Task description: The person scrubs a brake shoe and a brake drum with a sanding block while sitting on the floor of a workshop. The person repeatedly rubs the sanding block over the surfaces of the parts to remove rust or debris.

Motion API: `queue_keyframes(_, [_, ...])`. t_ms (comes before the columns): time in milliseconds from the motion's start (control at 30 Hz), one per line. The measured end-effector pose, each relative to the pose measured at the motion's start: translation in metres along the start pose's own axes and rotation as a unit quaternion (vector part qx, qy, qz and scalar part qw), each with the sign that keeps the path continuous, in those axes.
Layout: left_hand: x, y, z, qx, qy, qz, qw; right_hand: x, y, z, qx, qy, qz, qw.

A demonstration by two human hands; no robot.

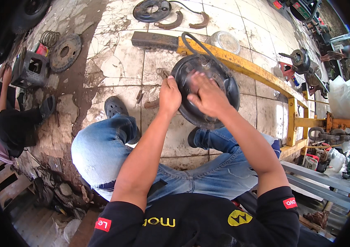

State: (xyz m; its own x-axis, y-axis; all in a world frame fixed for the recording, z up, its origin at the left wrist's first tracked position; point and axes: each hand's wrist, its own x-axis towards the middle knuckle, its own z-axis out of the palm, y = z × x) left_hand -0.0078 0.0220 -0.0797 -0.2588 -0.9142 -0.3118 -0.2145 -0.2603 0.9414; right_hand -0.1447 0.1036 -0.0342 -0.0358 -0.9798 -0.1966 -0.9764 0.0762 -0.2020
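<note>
A round black brake backing plate is tilted up in front of me, over the tiled floor between my knees. A thick black cable loops from its top. My left hand grips the plate's left rim, thumb up along the edge. Flat across the plate's face lies my right hand, its fingers stretched out and slightly blurred. On the floor near my left hand are a curved brown part, partly hidden, and a small thin metal piece.
A yellow steel frame runs from behind the plate to the right. Beyond it stands a clear round container. Farther off lie another backing plate and curved brake shoes. At left, another person's leg is near a dark crate.
</note>
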Motion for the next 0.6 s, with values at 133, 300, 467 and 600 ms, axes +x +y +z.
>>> queue_keyframes(133, [-0.001,0.001,0.001,-0.011,0.019,0.001,1.000,0.008,-0.008,0.012,-0.010,0.031,0.078,0.996])
queue_keyframes(300, [-0.007,0.010,0.000,0.000,0.011,0.004,1.000,0.004,0.003,0.005,-0.014,0.020,0.075,0.997])
queue_keyframes(467, [-0.003,0.002,-0.002,0.004,0.022,0.000,1.000,0.002,-0.009,0.010,0.022,0.021,0.056,0.998])
queue_keyframes(600, [-0.007,0.011,0.000,-0.013,0.001,0.004,1.000,0.006,0.006,0.013,0.018,0.053,0.124,0.991])
